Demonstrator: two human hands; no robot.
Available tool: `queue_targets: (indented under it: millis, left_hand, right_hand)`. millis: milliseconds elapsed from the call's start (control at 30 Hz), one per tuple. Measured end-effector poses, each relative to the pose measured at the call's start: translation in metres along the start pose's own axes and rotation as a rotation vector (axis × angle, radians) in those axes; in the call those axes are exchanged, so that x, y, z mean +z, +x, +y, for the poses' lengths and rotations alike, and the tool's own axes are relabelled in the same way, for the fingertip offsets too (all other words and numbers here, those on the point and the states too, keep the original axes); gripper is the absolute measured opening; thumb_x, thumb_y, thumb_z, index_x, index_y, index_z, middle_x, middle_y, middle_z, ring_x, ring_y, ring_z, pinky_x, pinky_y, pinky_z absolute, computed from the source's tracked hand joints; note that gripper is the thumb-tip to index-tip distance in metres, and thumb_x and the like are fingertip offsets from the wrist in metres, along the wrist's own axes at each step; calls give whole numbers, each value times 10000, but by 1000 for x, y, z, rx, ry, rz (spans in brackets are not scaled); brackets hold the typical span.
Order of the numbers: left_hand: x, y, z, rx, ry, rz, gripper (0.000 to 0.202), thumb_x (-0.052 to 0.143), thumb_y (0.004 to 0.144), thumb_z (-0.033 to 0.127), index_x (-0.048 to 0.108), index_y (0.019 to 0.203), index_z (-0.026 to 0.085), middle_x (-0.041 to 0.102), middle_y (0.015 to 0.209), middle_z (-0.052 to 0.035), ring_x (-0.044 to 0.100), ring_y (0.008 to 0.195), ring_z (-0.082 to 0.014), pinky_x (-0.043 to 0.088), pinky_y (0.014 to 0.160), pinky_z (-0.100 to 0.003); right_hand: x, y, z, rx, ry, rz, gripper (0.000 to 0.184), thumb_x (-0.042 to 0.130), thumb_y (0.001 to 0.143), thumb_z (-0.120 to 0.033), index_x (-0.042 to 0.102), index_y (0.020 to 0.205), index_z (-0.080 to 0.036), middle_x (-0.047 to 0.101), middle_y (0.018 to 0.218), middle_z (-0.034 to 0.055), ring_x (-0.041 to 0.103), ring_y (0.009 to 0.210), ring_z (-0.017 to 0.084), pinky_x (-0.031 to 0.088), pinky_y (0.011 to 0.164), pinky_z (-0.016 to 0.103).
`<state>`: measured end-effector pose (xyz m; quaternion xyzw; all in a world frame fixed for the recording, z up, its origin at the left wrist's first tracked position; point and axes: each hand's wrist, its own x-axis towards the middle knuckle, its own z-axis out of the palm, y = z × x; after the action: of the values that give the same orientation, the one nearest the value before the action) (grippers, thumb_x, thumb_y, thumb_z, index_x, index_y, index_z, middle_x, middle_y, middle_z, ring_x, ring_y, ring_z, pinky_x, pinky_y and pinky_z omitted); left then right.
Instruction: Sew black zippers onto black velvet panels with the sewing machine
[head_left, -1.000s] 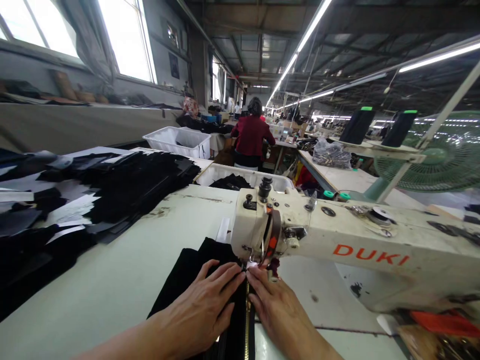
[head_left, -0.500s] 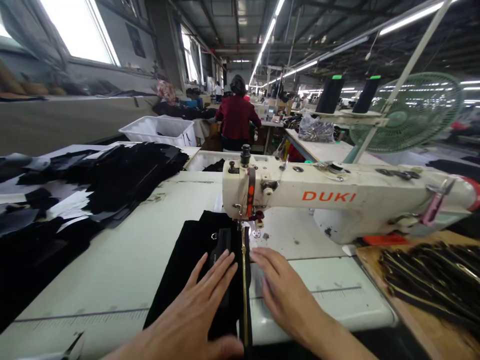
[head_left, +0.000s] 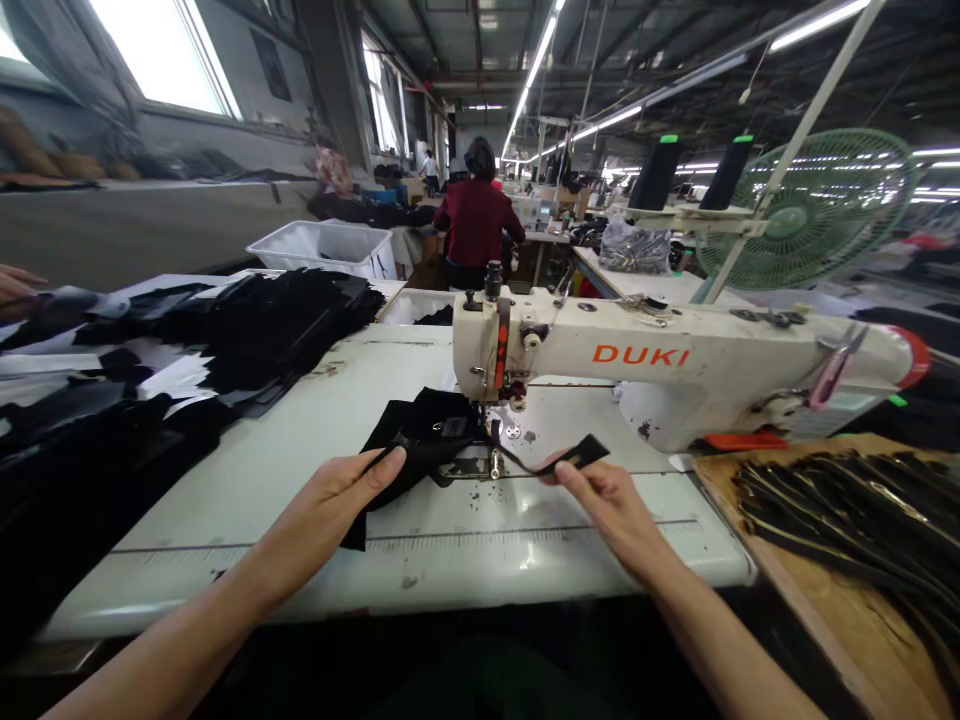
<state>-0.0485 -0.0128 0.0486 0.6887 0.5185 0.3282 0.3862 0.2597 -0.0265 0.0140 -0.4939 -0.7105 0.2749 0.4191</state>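
Note:
Under the needle of the white sewing machine (head_left: 645, 350) lies a folded piece of black fabric (head_left: 412, 415). My left hand (head_left: 352, 480) pinches the near edge of this fabric, left of the needle. To the right, my right hand (head_left: 600, 490) grips the free end of a black zipper (head_left: 585, 455), lifted off the bed and pulled aside. The zipper's other end runs to the presser foot. A gold zipper pull (head_left: 495, 463) shows just in front of the foot. A small metal ring (head_left: 437, 427) is on the fabric.
Stacks of black cut pieces (head_left: 285, 320) cover the left of the table; another person's hand (head_left: 19, 285) is at the far left. A board with zippers (head_left: 840, 510) stands at right. Ahead are a white bin (head_left: 322, 245), a seated person (head_left: 480, 220) and a fan (head_left: 810, 210).
My hands no longer lie flat beside the zipper. The left now pinches the fabric and the right holds the zipper end out to the right. The fabric is folded up nearer the needle.

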Motion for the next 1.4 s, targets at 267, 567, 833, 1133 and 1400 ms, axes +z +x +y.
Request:
queue_targets:
  millis: [267, 567, 833, 1133, 1400]
  left_hand:
    - [11, -9, -2, 155, 187, -102, 384, 407, 1026, 481, 696, 1096, 239, 711, 1002, 4, 652, 908, -221, 535, 827, -281]
    - [48, -37, -42, 675, 720, -372, 832, 396, 791, -57, 242, 1560, 220, 296, 1597, -38, 281, 1459, -208, 197, 1210, -471]
    - [58, -38, -44, 731, 785, -334, 812, 381, 769, -92, 321, 1526, 196, 339, 1578, -46, 331, 1438, -198, 277, 1191, -419]
    - [45, -32, -26, 693, 690, -410, 678, 580, 926, 163, 300, 1538, 249, 434, 1524, -35, 447, 1372, -225, 316, 1177, -402]
    - [47, -20, -10, 718, 633, -348, 661, 699, 893, 309, 400, 1483, 301, 611, 1335, -41, 570, 1213, -251, 429, 1073, -362]
  right_hand:
    - [10, 2, -36, -319, -287, -257, 201, 498, 1019, -239, 692, 1017, -185, 656, 1007, 72, 597, 919, 217, 482, 799, 327]
    - [76, -69, -13, -436, -526, -61, 314, 338, 1030, -129, 592, 1214, -102, 638, 944, 94, 558, 886, 249, 497, 794, 379]
    - [68, -67, -20, -535, -535, 50, 290, 365, 1034, -116, 626, 1159, -134, 703, 903, 59, 622, 849, 213, 523, 849, 359]
    - [75, -68, -13, -641, -636, 118, 260, 418, 993, -78, 661, 1080, -105, 711, 875, 61, 630, 800, 219, 516, 807, 350]
    - [48, -8, -10, -338, -508, -125, 471, 462, 812, 15, 609, 1207, -196, 654, 1100, 70, 590, 1000, 223, 523, 859, 366]
